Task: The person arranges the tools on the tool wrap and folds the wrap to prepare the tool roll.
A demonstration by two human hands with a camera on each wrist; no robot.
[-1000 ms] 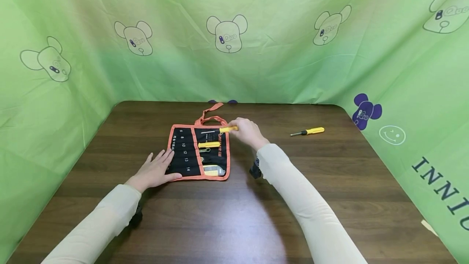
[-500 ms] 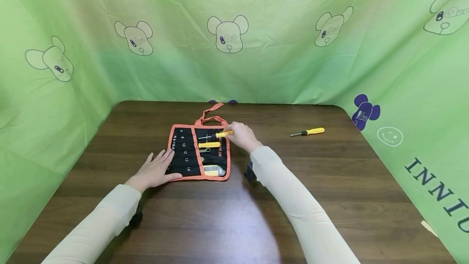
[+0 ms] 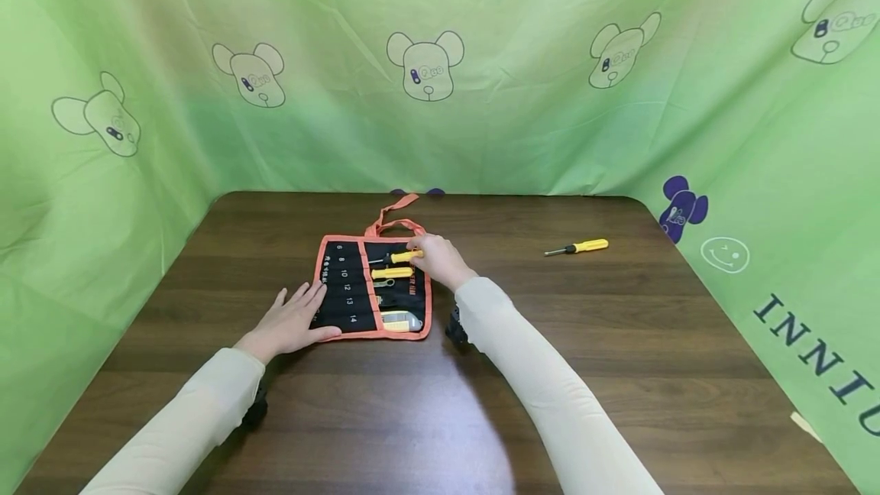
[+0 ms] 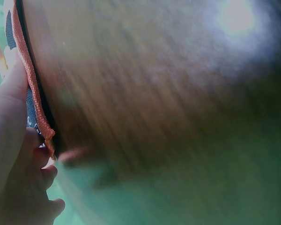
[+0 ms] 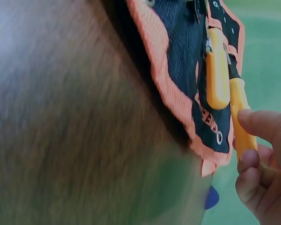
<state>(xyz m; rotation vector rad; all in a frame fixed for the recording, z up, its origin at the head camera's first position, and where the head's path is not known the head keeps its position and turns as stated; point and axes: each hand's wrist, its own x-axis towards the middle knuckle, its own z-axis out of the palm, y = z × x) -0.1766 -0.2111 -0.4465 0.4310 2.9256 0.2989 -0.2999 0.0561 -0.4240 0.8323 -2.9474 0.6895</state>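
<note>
A black tool roll with orange edging [image 3: 428,312] lies unrolled on the table. My left hand [image 3: 287,322] rests spread over its left edge; the left wrist view shows the thumb and fingers along the orange border [image 4: 32,84]. My right hand [image 3: 443,260] pinches the yellow handle of a screwdriver [image 5: 243,117] between thumb and fingers. The shaft points left, its tip at the roll's orange pocket band. Just below sits another yellow handle [image 3: 393,273] in a pocket. A small ring-ended tool [image 3: 385,283] and a grey-yellow utility knife [image 3: 402,320] lie in lower pockets.
A yellow-handled driver with a dark shaft [image 3: 584,246] lies on the wooden table [image 3: 385,418], right of the roll. Orange ties [image 3: 388,216] trail from the roll's far edge. Green printed cloth [image 3: 330,136] hangs behind and at both sides.
My right hand has moved left and slightly nearer with the screwdriver, bringing its shaft to the orange pocket band. The left hand has stayed on the roll.
</note>
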